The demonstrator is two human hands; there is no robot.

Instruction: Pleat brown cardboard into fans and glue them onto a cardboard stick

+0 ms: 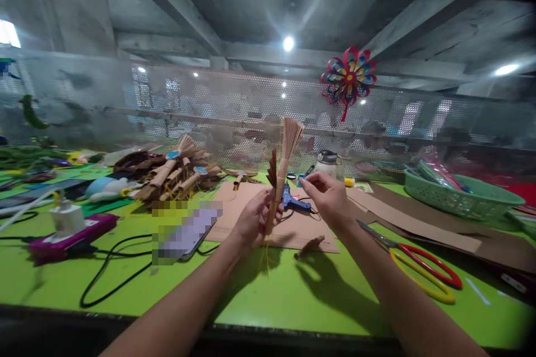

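Note:
My left hand point(256, 213) is closed around the lower part of a brown paper bundle point(283, 164), held upright and slightly tilted. Its top fans out in thin strips, a darker pleated piece point(272, 170) sits along its left side, and yellow string hangs below. Beside the bundle, my right hand point(325, 194) is raised with thumb and forefinger pinched at a small blue piece point(300, 179), mostly hidden by the fingertips. Behind and between the hands, a blue glue gun point(295, 201) lies on brown cardboard point(226, 209). A small brown scrap point(310, 245) rests below my right hand.
Scissors point(412, 262) with red and yellow handles lie at right, near a green basket point(464, 192). Similar paper bundles point(176, 173) are piled at left. A phone point(188, 234), cables and a purple power strip point(73, 237) occupy the left front. A bottle point(327, 163) stands behind.

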